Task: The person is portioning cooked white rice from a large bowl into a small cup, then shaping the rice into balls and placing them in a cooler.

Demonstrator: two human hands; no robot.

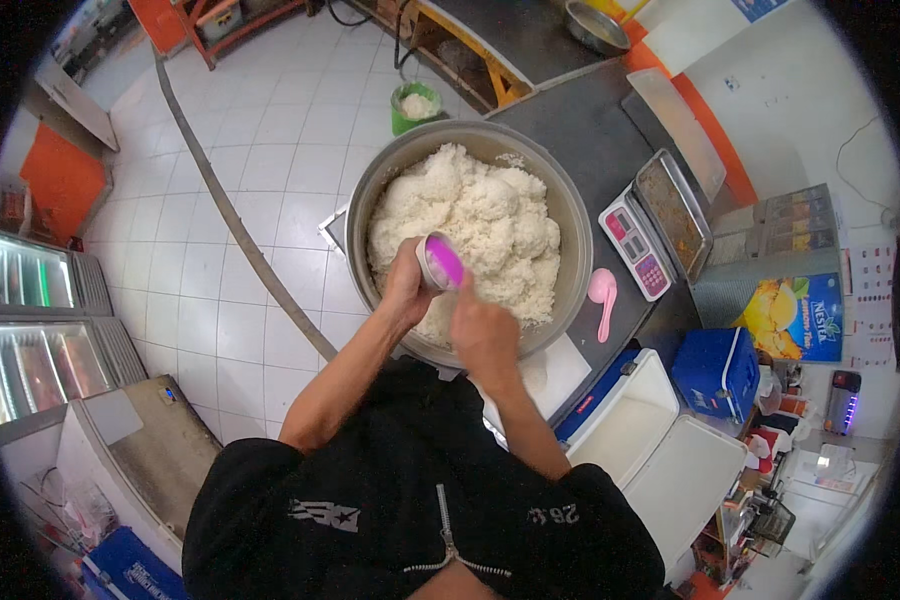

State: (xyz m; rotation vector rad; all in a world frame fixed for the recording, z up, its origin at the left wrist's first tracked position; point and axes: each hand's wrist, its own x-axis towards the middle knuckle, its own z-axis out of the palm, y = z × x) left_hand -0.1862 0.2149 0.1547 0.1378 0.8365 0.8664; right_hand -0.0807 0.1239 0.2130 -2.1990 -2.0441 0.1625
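Observation:
A large round metal pot [579,247] heaped with cooked white rice [487,217] stands before me. Over its near side my left hand [407,281] holds a small pale cup [425,264], tilted, with rice inside. My right hand [484,330] grips a bright purple scoop or paddle [445,260], whose flat end lies at the cup's mouth. Its handle is mostly hidden by the fingers. To the right of the pot, a pink spoon [602,300] lies on the dark counter [585,150].
A digital scale [636,244] and a metal tray [675,214] with brownish contents are on the right. Beyond the pot stands a green container [414,111] holding white contents. An open cooler [630,420] is at the lower right; a hose [221,202] crosses the tiled floor at left.

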